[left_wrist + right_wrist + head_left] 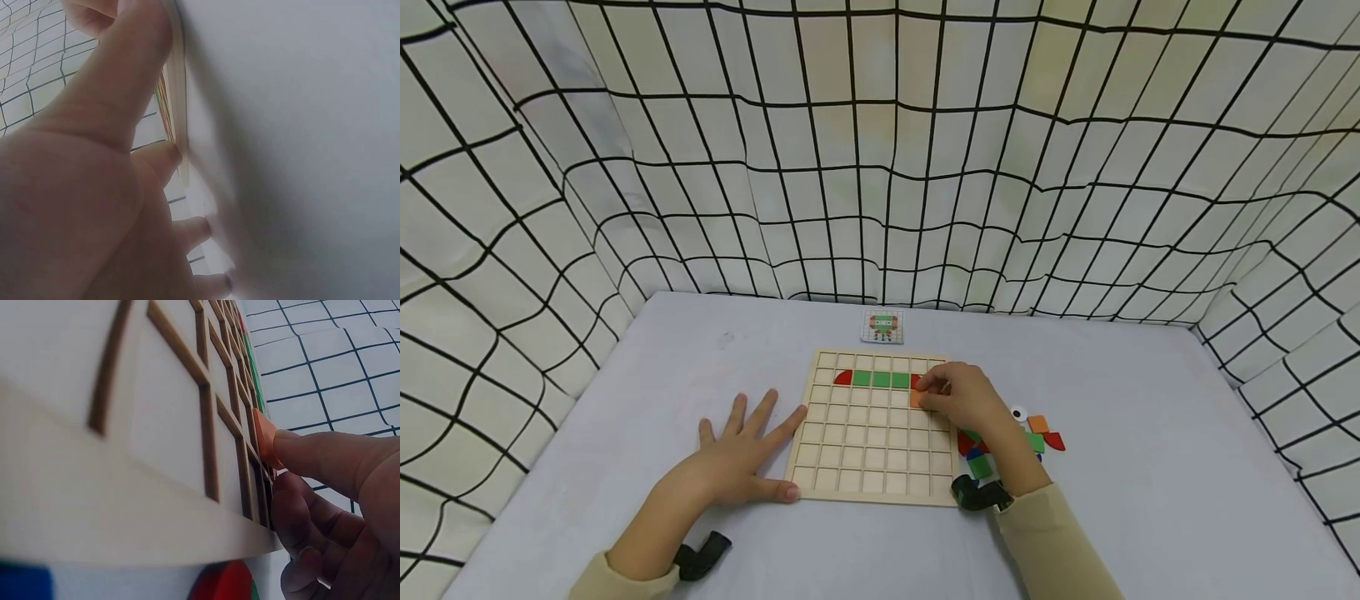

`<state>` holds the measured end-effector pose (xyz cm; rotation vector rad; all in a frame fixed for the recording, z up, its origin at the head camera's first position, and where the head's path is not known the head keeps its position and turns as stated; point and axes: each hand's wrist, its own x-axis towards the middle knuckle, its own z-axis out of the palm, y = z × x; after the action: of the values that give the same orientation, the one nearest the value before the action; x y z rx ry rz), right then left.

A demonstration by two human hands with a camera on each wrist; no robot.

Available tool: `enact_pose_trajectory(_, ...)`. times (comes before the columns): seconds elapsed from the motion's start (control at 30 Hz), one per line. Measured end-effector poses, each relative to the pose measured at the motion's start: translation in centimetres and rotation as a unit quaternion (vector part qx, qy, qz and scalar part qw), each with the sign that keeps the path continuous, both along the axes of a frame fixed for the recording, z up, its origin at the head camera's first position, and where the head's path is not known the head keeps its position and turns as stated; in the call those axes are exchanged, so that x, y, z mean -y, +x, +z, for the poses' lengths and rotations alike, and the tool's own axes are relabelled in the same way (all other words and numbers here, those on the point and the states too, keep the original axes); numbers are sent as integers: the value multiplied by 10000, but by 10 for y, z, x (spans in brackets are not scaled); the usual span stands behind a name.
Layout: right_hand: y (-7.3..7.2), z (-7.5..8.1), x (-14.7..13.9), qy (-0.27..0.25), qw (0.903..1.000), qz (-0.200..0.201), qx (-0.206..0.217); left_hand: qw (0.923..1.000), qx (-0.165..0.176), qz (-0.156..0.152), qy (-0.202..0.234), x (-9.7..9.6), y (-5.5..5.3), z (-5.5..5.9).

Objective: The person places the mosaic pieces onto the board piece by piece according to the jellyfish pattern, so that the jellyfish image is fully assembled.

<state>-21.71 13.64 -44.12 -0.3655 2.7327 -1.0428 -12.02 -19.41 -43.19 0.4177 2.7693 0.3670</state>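
The orange tile (915, 400), just right of frame center, is pinched in the right hand (958, 396) at the grid board (852, 457). The left hand (737, 462), fingers spread, touches the board's left edge. Seating the tile seems underway; next likely calls for squaring it within 1 cell.

From my end I see an orange tile (265, 439) tilted at the flat-lying wooden grid board (873, 459), just below the right-hand red piece (913, 380) flanking three green squares (882, 379).
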Motion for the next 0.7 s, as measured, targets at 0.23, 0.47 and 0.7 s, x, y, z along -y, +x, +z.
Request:
enact_pose_trajectory(0.23, -1, 1, -2, 38, 9999, 127, 0, 10000, 20, 34, 60, 0, 1, 1)
enact_pose_trajectory(0.47, -1, 4, -9, -348, 9993, 102, 87, 9999, 39, 41, 107, 0, 1, 1)
enact_pose_trajectory(0.7, -3, 10, -21, -790, 9968, 85, 125, 9999, 9, 18, 107, 0, 1, 0)
